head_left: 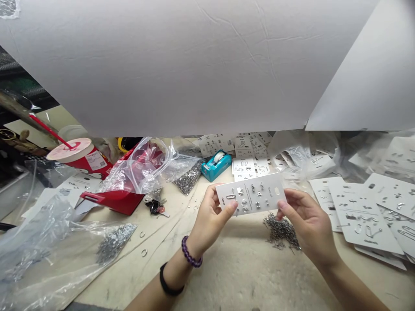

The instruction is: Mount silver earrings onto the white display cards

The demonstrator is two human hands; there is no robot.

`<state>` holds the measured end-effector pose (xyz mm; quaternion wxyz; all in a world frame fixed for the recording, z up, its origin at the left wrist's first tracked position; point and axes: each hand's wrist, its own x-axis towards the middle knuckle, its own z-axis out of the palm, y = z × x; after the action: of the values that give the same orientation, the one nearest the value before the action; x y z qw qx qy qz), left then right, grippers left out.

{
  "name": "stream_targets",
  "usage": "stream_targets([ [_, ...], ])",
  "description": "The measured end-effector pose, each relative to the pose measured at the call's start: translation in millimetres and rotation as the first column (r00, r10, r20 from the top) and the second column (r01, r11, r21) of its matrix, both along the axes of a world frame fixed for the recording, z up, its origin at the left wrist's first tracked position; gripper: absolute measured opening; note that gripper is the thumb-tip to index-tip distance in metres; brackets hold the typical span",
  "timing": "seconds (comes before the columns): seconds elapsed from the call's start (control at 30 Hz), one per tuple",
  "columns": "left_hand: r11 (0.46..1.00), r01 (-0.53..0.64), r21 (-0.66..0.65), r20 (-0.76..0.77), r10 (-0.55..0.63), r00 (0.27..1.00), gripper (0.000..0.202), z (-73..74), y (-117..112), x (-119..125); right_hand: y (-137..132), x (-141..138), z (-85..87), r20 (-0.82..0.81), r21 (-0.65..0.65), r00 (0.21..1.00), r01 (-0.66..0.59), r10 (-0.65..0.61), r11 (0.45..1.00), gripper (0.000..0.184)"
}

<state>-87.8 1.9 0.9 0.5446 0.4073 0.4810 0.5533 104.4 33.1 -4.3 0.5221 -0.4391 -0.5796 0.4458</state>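
Note:
A white earring card with several small metal earrings on it is held sideways above the table. My left hand grips its left end, thumb on the front and fingers behind. At the card's right end, my right hand pinches the edge between thumb and fingers. Just below the card, beside my right hand, lies a pile of small metal earring pieces. A purple bead bracelet and a black band are on my left wrist.
Filled earring cards overlap at the right. Behind my hands stands a teal tape dispenser. Left are a red scoop, a red cup and a plastic bag of metal pieces. A large white panel hangs over the back.

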Motion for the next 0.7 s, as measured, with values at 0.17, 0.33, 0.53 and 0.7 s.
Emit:
stream_targets([
  [0.17,0.999,-0.027,-0.040,-0.061,0.024,0.998,0.038,-2.7,-0.6,0.7,-4.8,-3.1,2.8,0.060,0.038,0.998,-0.007,0.005,0.999,0.018],
  [0.33,0.996,-0.047,-0.075,-0.132,0.037,0.991,0.033,-3.6,-0.2,-0.8,-7.7,-2.6,0.4,0.120,0.137,0.993,-0.035,0.019,0.990,0.020],
  [0.53,0.999,-0.013,-0.043,-0.122,0.008,0.992,0.024,-4.5,-0.1,-1.2,-7.1,-3.0,2.7,0.050,0.131,0.996,0.063,-0.070,0.989,0.018],
  [0.7,0.998,-0.022,-0.061,-0.151,0.012,0.988,0.031,-3.7,-0.3,-0.8,-5.5,-1.9,2.8,0.048,0.128,0.997,0.060,-0.066,0.990,0.019],
])
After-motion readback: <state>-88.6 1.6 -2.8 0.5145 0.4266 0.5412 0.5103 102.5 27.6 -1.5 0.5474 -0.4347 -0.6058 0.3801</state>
